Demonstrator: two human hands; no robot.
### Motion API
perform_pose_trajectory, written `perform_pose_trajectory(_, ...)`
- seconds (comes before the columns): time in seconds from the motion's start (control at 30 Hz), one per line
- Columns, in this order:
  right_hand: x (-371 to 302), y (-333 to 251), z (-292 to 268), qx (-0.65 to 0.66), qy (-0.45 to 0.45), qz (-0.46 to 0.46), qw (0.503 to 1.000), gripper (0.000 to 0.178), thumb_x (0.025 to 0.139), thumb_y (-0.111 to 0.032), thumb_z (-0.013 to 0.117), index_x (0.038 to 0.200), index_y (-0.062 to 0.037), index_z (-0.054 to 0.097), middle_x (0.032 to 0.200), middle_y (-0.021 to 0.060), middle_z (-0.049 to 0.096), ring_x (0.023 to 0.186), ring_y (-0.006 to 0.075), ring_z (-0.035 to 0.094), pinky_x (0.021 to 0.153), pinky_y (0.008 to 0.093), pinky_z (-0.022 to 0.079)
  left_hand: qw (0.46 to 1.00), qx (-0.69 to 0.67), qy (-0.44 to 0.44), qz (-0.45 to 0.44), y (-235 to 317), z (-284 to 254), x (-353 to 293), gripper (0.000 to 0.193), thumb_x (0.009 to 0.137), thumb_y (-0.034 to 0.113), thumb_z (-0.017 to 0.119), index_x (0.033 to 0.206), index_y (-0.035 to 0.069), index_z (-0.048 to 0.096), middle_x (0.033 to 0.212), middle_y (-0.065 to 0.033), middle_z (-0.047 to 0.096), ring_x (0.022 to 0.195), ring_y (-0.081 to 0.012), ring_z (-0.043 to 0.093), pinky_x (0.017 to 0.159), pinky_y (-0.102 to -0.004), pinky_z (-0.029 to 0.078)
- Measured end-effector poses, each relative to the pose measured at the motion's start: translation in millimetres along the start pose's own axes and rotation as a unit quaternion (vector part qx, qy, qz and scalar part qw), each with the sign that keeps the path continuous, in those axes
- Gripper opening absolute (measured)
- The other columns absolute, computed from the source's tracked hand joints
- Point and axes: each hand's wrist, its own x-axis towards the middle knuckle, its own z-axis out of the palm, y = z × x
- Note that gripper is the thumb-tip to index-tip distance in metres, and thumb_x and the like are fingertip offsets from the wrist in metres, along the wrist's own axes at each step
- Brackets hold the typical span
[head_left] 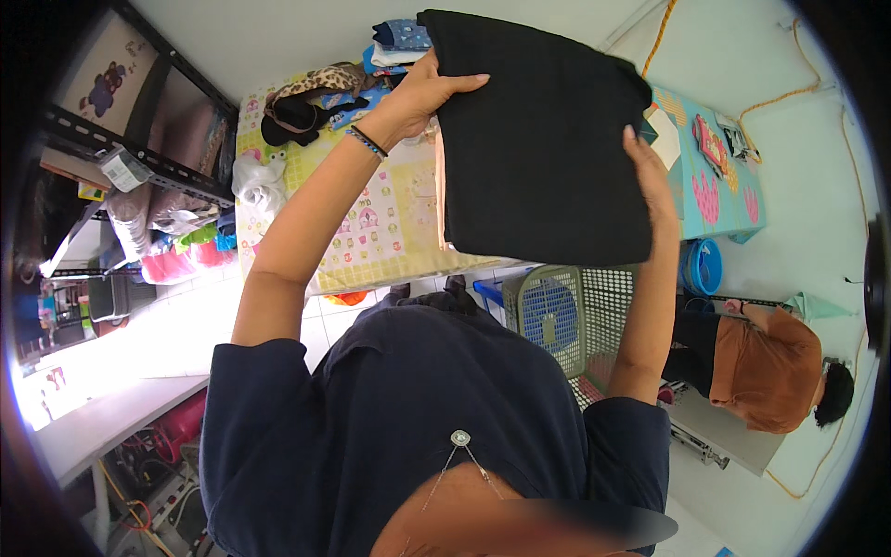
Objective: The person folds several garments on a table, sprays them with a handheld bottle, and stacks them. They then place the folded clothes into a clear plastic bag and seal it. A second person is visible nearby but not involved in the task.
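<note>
A folded black cloth [548, 148] is held up in front of me above the table, its flat side facing me; whether it is a garment I cannot tell. My left hand [416, 97] grips its left edge near the top, thumb laid over the front and the other fingers behind. On the right edge, lower down, my right hand [652, 181] holds it with the thumb at the front; its other fingers are mostly hidden. A narrow pale peach strip [441, 190] shows along the cloth's left side. Beaded bracelets [367, 142] circle my left wrist.
The table wears a yellow patterned cover [371, 227]. Folded clothes [401, 37], a leopard-print item [325, 82] and a white plastic bag [260, 181] lie there. A green plastic basket [603, 306] stands below, near a blue bucket [703, 266]. Another person [766, 362] works at right; shelving [153, 139] rises at left.
</note>
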Motion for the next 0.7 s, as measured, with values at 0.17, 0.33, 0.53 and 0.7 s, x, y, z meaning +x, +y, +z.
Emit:
perform_pose_trajectory(0.17,6,11,2,-0.029,0.044,-0.045,0.998,0.077,0.094,-0.051,0.059,0.139,0.0099,0.045,0.133,0.0202,0.057,0.126,0.0233,0.052,0.105,0.0321,0.039,0.998,-0.044,0.034,-0.021,11,1,2,0.051,0.085,0.009,0.075,0.129,0.003,0.050,0.118,-0.0123,0.064,0.106,-0.0212,0.065,0.091,-0.0338,0.056)
perform_pose_trajectory(0.33,6,6,18,-0.220,0.062,-0.085,0.970,0.077,0.095,-0.054,0.056,0.134,0.0121,0.049,0.126,0.0219,0.061,0.121,0.0255,0.055,0.104,0.0341,0.040,0.999,0.030,0.030,-0.001,-3,-27,12,0.055,0.084,0.012,0.076,0.130,0.001,0.049,0.120,-0.0146,0.062,0.109,-0.0242,0.063,0.094,-0.0366,0.052)
perform_pose_trajectory(0.53,-6,7,27,-0.306,0.092,-0.100,0.942,0.067,0.097,-0.050,0.052,0.140,0.0024,0.047,0.135,0.0268,0.054,0.122,0.0335,0.056,0.100,0.0353,0.043,0.739,0.544,0.272,0.288,-16,28,-8,0.070,0.081,0.028,0.076,0.133,-0.006,0.045,0.140,-0.0232,0.046,0.132,-0.0363,0.043,0.110,-0.0455,0.035)
perform_pose_trajectory(0.7,16,-28,23,-0.461,0.124,-0.400,0.782,0.044,0.103,-0.033,0.042,0.144,-0.0173,0.046,0.144,0.0185,0.048,0.131,0.0399,0.047,0.107,0.0548,0.033,0.716,0.606,-0.073,0.338,-20,137,-43,0.059,0.083,0.041,0.065,0.131,0.008,0.057,0.144,-0.0159,0.045,0.140,-0.0374,0.031,0.109,-0.0672,0.021)
